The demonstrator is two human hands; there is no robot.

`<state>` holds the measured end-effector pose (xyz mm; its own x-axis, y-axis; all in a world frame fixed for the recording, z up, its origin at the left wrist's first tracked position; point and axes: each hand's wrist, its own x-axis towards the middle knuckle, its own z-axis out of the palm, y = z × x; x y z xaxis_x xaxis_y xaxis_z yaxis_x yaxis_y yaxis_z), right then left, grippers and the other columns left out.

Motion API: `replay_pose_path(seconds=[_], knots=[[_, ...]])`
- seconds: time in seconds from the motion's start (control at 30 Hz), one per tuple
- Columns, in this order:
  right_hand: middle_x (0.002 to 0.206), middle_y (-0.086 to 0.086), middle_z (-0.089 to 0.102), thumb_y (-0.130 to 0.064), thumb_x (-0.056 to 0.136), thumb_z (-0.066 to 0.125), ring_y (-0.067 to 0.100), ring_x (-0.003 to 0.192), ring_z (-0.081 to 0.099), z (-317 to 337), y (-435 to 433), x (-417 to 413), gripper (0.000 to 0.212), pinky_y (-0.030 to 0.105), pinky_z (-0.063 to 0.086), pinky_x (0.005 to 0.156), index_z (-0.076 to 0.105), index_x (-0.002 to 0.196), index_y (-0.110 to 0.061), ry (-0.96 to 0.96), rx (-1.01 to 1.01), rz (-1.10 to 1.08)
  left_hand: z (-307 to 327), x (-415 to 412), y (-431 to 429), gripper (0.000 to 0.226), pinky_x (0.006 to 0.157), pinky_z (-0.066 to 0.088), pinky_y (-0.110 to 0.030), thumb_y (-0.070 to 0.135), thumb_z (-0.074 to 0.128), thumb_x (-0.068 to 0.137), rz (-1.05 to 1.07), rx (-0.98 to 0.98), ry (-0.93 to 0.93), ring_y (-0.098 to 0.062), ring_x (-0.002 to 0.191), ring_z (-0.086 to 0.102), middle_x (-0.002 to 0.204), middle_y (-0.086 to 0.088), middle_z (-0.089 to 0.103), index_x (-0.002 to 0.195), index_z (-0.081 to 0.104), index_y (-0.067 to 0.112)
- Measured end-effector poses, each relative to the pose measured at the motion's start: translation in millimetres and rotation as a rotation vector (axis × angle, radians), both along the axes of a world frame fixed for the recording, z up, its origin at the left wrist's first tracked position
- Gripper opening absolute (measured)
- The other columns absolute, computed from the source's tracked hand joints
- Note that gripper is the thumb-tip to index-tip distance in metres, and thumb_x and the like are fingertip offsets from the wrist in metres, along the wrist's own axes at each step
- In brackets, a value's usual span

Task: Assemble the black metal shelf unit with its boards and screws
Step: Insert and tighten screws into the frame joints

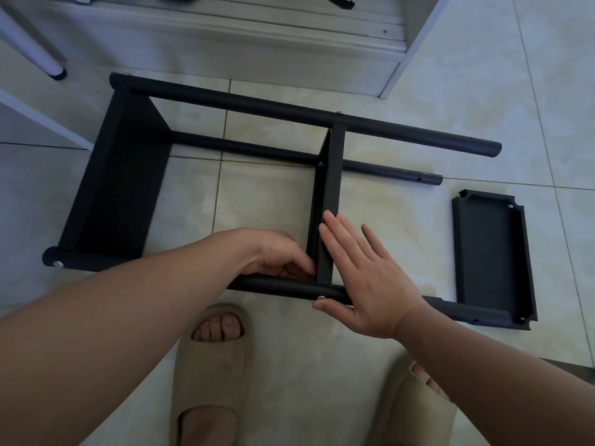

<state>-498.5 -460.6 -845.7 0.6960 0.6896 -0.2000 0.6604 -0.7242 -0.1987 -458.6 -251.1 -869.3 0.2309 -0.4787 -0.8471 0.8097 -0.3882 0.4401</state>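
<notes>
The black metal shelf unit [257, 106] lies on its side on the tiled floor, its round poles running left to right. One board [119, 185] is fixed at the left end and a middle board [330, 185] stands between the poles. My right hand [363, 278] presses flat with straight fingers against the middle board's right face, its thumb by a screw [321, 297] in the near pole [277, 286]. My left hand [277, 255] has curled fingers at the corner where that board meets the near pole; what they pinch is hidden. A loose third board [492, 252] lies on the floor at the right.
My two feet in beige slippers [209, 365] stand just before the near pole. A white cabinet base [225, 49] and a white panel [415, 43] sit behind the unit. A white furniture leg [35, 53] stands at the far left.
</notes>
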Motion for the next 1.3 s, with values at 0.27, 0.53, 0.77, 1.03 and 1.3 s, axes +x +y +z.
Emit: replay_pose_path(seconds=[0.27,0.53,0.77,1.03,1.3], knots=[[0.170,0.008,-0.005,-0.070,0.096,0.038,0.024,0.157,-0.005,-1.7,-1.8,0.6,0.097,0.055,0.019,0.124,0.008,0.162,-0.006,0.014,0.030,0.011,-2.1,0.0,-1.0,0.024,0.093,0.053,-0.033,0.011,0.065,0.090,-0.001,0.004,-0.001,-0.021,0.088,0.071,0.098,-0.012,0.075,0.109,0.074,0.000],[0.170,0.009,-0.005,-0.067,0.097,0.036,0.025,0.157,-0.004,-1.0,-1.9,0.8,0.093,0.054,0.018,0.124,0.008,0.162,-0.006,0.031,0.039,0.017,-5.1,-0.6,-3.3,0.010,0.075,0.056,-0.027,0.012,0.067,0.090,-0.018,-0.007,-0.079,-0.018,0.080,0.073,0.088,-0.008,0.077,0.096,0.073,0.006],[0.170,0.009,-0.004,-0.068,0.096,0.036,0.025,0.157,-0.004,-0.8,-0.8,-0.7,0.093,0.054,0.019,0.124,0.010,0.162,-0.007,0.010,0.020,0.007,-6.4,-0.3,0.0,0.015,0.088,0.053,-0.033,0.009,0.061,0.090,-0.026,-0.042,-0.018,-0.021,0.088,0.071,0.093,-0.010,0.075,0.093,0.076,0.010],[0.170,0.009,-0.002,-0.069,0.096,0.034,0.026,0.157,-0.003,-0.6,-0.4,-1.2,0.093,0.056,0.020,0.123,0.011,0.162,-0.007,-0.010,0.002,0.004,-8.2,-0.6,-2.1,0.014,0.080,0.057,-0.030,0.012,0.066,0.089,-0.044,-0.002,-0.127,-0.020,0.084,0.073,0.090,-0.009,0.076,0.098,0.075,0.006],[0.171,0.008,-0.005,-0.069,0.096,0.034,0.024,0.157,-0.004,-1.1,-0.3,-0.8,0.093,0.055,0.020,0.123,0.009,0.162,-0.008,-0.006,-0.005,0.003,-9.3,-1.2,1.3,0.017,0.089,0.051,-0.034,0.014,0.063,0.083,-0.068,-0.083,-0.027,-0.020,0.087,0.071,0.093,-0.009,0.075,0.081,0.080,0.016]])
